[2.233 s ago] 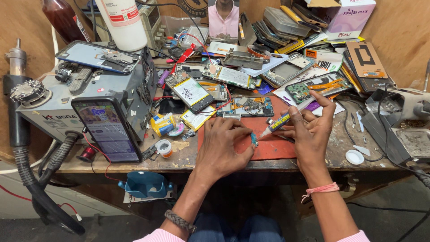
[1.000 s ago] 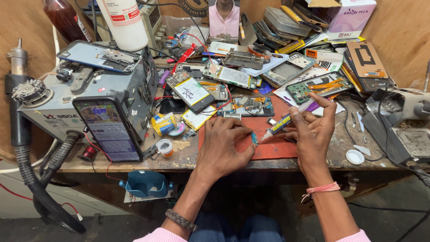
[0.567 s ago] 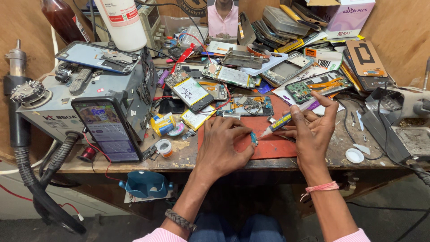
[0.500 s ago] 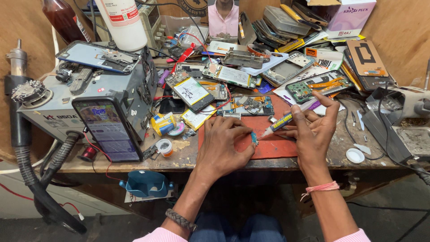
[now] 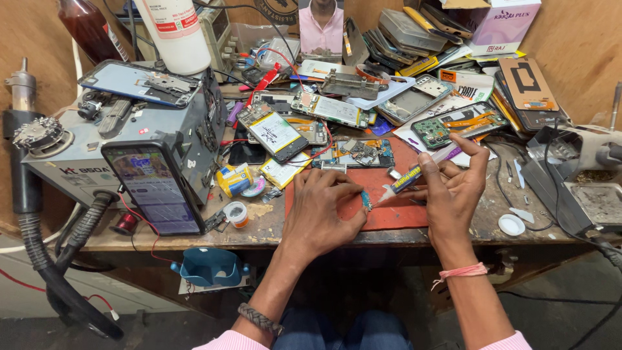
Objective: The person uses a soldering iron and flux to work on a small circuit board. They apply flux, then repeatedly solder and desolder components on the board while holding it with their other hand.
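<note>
little changed since the earlier frames: both hands still over the red mat (image 5: 389, 210), syringe tip still aimed at the same small part, right forefinger now raised a bit higher.

left hand (image 5: 324, 210) pressed down on the mat, fingertips pinched shut on a tiny blue-green component (image 5: 367, 199) at the mat's middle. right hand (image 5: 453, 188) closed around a clear syringe (image 5: 414, 174) with a yellow and purple label, held slanted, nozzle just touching the component.

containers next: small white tub (image 5: 237, 213) near the bench edge, open, contents not clear. white cap (image 5: 512, 224) lying apart to the right of the right hand. blue holder (image 5: 208, 267) hanging below the bench edge, looks hollow, inside hidden. white bottle (image 5: 173, 32) upright at the back. cardboard box (image 5: 499, 23) at the far right corner, lid up, contents hidden.

grey rework station (image 5: 116, 152) on the left with a phone (image 5: 152, 188) leaning on its front, screen lit. bare circuit boards (image 5: 353, 152) just beyond the mat.
</note>
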